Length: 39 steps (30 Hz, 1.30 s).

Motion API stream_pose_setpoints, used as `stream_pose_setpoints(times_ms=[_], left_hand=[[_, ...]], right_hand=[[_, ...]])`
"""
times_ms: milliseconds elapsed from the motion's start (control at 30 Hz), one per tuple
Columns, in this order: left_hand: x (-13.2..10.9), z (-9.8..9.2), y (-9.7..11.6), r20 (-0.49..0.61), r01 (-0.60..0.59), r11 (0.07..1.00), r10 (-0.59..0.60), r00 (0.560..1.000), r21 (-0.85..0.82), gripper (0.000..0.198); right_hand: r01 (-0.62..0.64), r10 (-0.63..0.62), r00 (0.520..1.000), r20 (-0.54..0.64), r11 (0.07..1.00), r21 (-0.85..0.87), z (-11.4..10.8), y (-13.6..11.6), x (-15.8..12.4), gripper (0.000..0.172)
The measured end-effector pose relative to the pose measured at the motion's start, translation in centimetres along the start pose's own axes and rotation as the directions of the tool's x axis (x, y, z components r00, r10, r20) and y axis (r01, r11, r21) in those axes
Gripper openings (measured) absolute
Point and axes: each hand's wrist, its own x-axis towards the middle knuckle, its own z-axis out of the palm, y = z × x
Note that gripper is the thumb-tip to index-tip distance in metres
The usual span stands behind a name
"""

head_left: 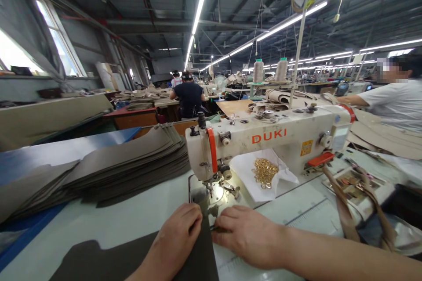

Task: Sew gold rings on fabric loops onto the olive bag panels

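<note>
My left hand (178, 239) rests on a dark grey fabric piece (99, 259) on the sewing table, fingers curled over its edge just in front of the needle. My right hand (247, 232) lies beside it, fingertips pinched on something small and dark at the fabric's edge. The presser foot and needle (211, 186) of a white DUKI sewing machine (270, 140) stand just beyond both hands.
A fanned stack of grey-brown cut pieces (125, 164) lies to the left. A pile of gold rings (264, 171) sits on white paper under the machine arm. Brown straps (343, 204) lie at right. Other people work at tables behind and to the right.
</note>
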Motion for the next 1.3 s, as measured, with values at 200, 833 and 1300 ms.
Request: stream_pose_setpoints(times_ms=[200,833,1300], left_hand=[[-0.5,0.4,-0.4,0.006,0.021,1.0,-0.021,1.0,-0.015,0.02],[-0.4,0.6,0.3,-0.064,-0.047,0.997,0.051,0.997,0.062,0.024],[0.1,0.6,0.5,-0.077,-0.071,0.993,0.078,0.994,0.092,0.029]], right_hand=[[-0.076,0.079,0.992,-0.103,0.997,0.028,1.4,0.2,1.9,0.02],[0.037,-0.017,0.984,-0.175,0.994,0.106,3.2,0.4,2.5,0.016],[0.007,0.022,0.986,-0.165,0.985,0.174,2.9,0.3,2.1,0.017]])
